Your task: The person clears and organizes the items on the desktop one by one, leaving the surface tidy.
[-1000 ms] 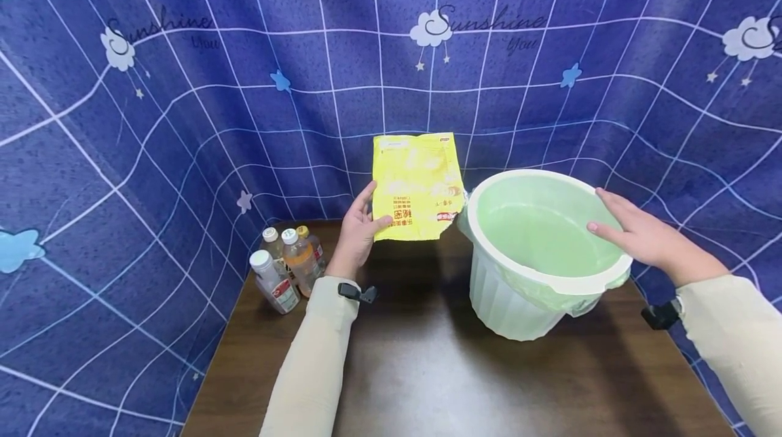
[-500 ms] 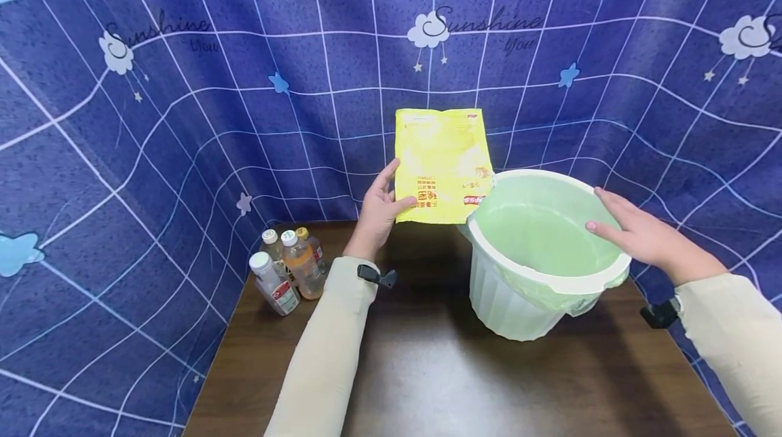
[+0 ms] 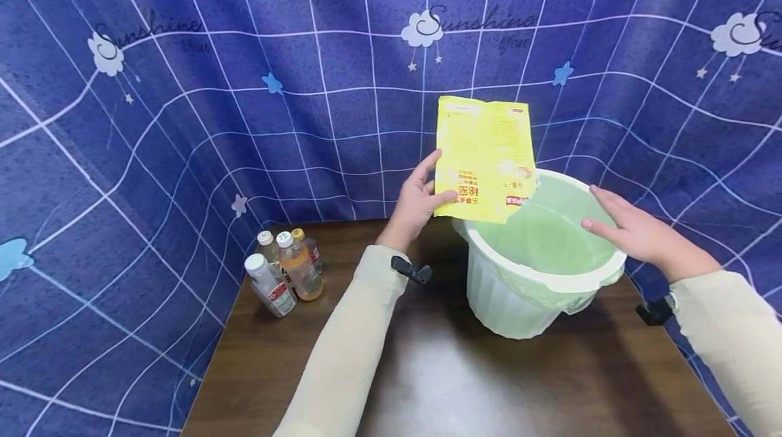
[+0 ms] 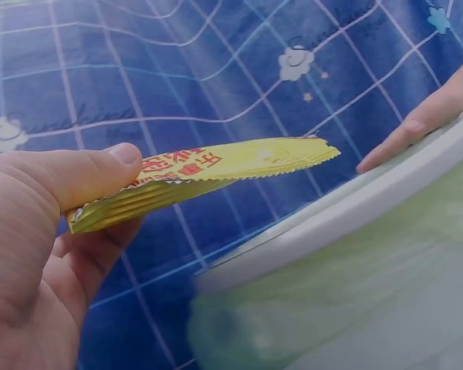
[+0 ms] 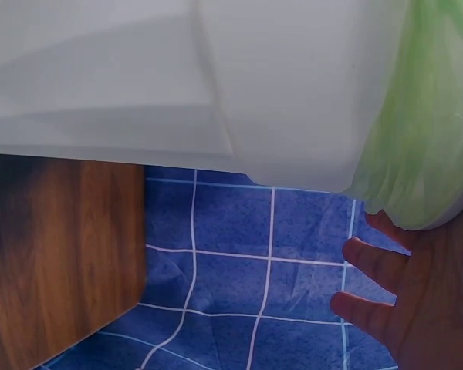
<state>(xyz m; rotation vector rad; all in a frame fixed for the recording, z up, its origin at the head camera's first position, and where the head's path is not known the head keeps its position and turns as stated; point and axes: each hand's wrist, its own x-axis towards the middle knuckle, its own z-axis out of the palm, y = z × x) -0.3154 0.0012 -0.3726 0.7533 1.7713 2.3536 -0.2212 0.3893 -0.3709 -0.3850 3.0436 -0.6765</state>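
My left hand [image 3: 415, 203] pinches a yellow snack bag [image 3: 482, 159] by its lower left edge, thumb on top and fingers beneath. One lower corner of the bag is torn off, and red print shows on it. In the head view the bag overlaps the near left rim of a white trash bin [image 3: 507, 301] lined with a pale green bin liner [image 3: 556, 226]. My right hand [image 3: 641, 233] rests at the bin's right rim, fingers fairly straight and thumb over the opening. In the right wrist view, spread fingers [image 5: 370, 266] show outside the bin beside the gathered liner.
Several capped bottles [image 3: 299, 267] stand close together at the table's back left. The brown wooden table [image 3: 427, 369] ends against a blue gridded curtain [image 3: 318, 118] behind and at the sides.
My left hand has carried the snack bag rightward and a little up, from left of the bin to over its left rim. The right hand and the bin stay put.
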